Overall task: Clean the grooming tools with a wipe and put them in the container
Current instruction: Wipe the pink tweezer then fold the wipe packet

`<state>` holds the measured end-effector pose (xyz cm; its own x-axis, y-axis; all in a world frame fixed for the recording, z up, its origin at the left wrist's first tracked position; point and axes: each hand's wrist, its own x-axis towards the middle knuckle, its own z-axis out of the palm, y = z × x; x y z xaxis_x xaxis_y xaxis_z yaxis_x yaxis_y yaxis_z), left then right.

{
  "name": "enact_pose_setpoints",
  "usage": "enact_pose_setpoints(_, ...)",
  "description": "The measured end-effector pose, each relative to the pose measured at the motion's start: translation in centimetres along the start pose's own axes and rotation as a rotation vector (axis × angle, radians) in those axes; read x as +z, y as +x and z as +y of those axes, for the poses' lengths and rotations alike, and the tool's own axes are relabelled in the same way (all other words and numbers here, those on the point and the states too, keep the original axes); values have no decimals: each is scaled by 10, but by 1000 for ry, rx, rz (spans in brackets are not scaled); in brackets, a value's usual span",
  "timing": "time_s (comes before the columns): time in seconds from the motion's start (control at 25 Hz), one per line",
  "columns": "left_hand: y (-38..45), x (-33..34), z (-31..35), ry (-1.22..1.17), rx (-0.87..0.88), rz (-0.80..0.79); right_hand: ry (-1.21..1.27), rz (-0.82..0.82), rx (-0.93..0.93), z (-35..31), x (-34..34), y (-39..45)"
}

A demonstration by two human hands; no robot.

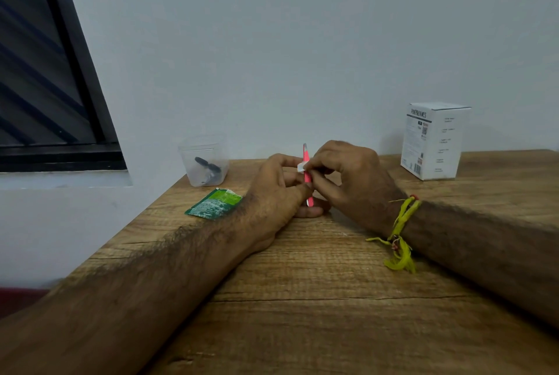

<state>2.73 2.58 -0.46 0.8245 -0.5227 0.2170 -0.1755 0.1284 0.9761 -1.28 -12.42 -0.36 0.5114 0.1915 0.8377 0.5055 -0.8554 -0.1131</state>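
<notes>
Hands (305, 184) pinch pink tweezers (306, 163) and wipe (301, 166) over wooden table (332, 299).

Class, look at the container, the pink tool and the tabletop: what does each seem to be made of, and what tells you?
Container: clear plastic, probably; dark items show through its walls. Pink tool: likely painted or coated metal, with a greyish bare tip. Tabletop: matt wood or wood-look laminate; grain lines and cracks show.

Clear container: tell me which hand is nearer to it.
Left. The left hand is just right of the clear container; the right hand is farther right, beyond the pink tool.
</notes>
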Motion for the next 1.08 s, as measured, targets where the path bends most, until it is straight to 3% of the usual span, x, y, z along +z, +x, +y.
enact_pose_setpoints(0.84, 3, -5, -4, -35, -8, 22, -12, -45, -20, 3, -2, -2)
enact_pose_setpoints(1.08, 4, -7, 6, -125, -97, 54, -13, -145, -41, 4, -3, -3)
